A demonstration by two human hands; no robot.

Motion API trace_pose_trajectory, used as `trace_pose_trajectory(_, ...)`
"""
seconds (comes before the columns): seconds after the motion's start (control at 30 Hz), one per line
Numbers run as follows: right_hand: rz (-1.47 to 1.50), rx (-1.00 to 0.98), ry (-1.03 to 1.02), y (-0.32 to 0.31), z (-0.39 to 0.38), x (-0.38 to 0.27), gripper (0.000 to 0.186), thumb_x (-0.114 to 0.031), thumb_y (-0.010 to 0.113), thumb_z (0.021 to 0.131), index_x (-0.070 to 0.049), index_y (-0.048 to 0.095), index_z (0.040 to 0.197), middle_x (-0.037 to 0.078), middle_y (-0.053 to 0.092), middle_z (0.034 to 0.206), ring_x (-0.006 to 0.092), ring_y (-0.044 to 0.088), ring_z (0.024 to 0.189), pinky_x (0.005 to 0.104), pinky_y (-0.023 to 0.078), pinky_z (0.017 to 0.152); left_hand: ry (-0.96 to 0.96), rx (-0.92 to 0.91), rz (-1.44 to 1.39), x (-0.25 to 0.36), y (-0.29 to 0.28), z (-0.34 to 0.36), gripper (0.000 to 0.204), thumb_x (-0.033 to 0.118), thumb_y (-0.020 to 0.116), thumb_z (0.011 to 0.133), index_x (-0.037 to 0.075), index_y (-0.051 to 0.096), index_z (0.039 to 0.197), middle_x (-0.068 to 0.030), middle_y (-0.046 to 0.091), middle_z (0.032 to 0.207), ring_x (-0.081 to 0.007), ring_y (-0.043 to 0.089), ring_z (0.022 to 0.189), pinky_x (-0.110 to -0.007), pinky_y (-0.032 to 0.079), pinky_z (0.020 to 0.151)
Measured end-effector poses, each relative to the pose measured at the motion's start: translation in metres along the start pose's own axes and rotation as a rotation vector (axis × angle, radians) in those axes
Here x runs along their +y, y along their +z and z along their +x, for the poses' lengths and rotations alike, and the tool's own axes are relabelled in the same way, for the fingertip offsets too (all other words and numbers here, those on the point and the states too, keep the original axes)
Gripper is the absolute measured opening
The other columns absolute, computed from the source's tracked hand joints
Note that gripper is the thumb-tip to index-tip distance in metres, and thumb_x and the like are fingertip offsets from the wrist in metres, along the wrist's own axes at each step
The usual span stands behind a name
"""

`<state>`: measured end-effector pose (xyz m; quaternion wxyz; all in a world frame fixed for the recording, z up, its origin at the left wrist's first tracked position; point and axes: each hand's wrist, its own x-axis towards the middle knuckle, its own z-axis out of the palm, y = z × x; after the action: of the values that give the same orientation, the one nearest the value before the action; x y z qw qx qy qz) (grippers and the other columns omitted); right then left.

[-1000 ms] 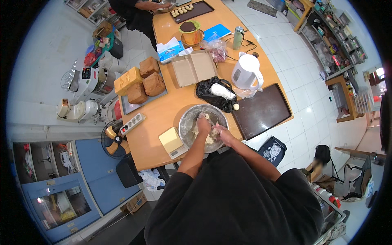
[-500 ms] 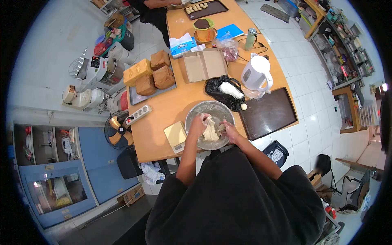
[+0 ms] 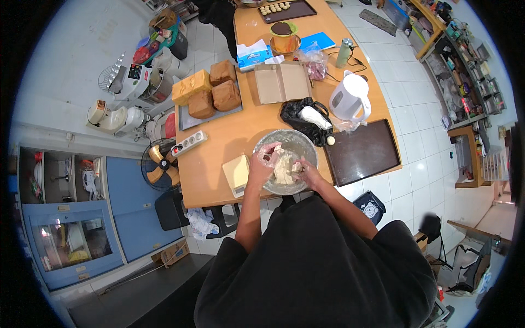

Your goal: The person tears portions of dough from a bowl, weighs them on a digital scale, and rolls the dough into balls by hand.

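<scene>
Both hands are inside a floury steel bowl (image 3: 302, 140) at the table's near edge. My left hand (image 3: 264, 159) is at the bowl's left side, its fingers curled on pale, sticky dough (image 3: 284, 170). My right hand (image 3: 307, 173) is at the right side, fingertips pinched on dough. Left of the bowl is a kitchen scale (image 3: 236, 174) with a pale square top. Right of it lie a dark baking tray (image 3: 363, 152) and a small pale ball (image 3: 330, 140), beside a black plastic bag (image 3: 293, 117) holding a white package.
Brown and yellow loaves (image 3: 213, 90) sit on a tray behind a power strip (image 3: 188, 143). An open carton (image 3: 281, 82) and white kettle (image 3: 345, 95) stand farther back, near a tray of several dough balls (image 3: 287, 15). Another person (image 3: 216, 16) stands at the far left end.
My left hand has shifted toward the bowl's left side, exposing more dough in the middle. The view has shifted, carrying the table up and right in the picture.
</scene>
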<state>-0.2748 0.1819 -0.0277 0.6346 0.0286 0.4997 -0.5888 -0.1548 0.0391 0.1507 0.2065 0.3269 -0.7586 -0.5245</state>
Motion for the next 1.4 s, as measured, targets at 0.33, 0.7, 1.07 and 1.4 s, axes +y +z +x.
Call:
trace_pose_trajectory(0.33,0.171,-0.180,-0.079,0.021,-0.021,-0.015,0.049,-0.042,0.035,0.102,-0.008,0.044,0.135,0.007,0.050,0.132,0.0237,0.049,0.122,0.0414,0.040,0.104,-0.025,-0.344,0.048,-0.061,0.024,-0.023,0.044,0.010,0.063,0.085,0.014,0.058,0.128,-0.0186,0.062,0.116,-0.0287,0.062,0.102,-0.035,0.047,0.090)
trace_pose_trajectory(0.7,0.084,-0.206,-0.099,0.005,-0.013,-0.002,0.043,-0.030,0.052,0.098,-0.007,0.045,0.134,0.006,0.053,0.129,0.0206,0.052,0.119,0.0378,0.043,0.102,-0.089,-0.223,0.271,-0.132,0.065,-0.046,0.064,0.012,0.061,0.078,0.024,0.046,0.139,-0.0252,0.054,0.121,-0.0424,0.051,0.111,-0.045,0.043,0.096)
trace_pose_trajectory(1.07,0.076,-0.264,-0.049,0.012,-0.031,-0.024,0.040,-0.036,0.048,0.099,-0.011,0.047,0.131,0.004,0.056,0.125,0.0218,0.055,0.116,0.0378,0.045,0.097,-0.170,-0.178,0.027,-0.100,0.037,-0.046,0.071,0.015,0.070,0.078,0.011,0.040,0.142,-0.0172,0.059,0.117,-0.0313,0.058,0.107,-0.041,0.047,0.091)
trace_pose_trajectory(1.4,0.198,-0.535,0.030,0.011,-0.025,-0.014,0.057,-0.050,0.031,0.100,-0.013,0.034,0.143,0.011,0.049,0.134,0.0274,0.058,0.112,0.0444,0.043,0.101,-0.047,-0.067,0.333,-0.097,0.061,-0.054,0.053,0.010,0.064,0.087,0.004,0.045,0.136,-0.0158,0.064,0.112,-0.0279,0.064,0.093,-0.038,0.051,0.082)
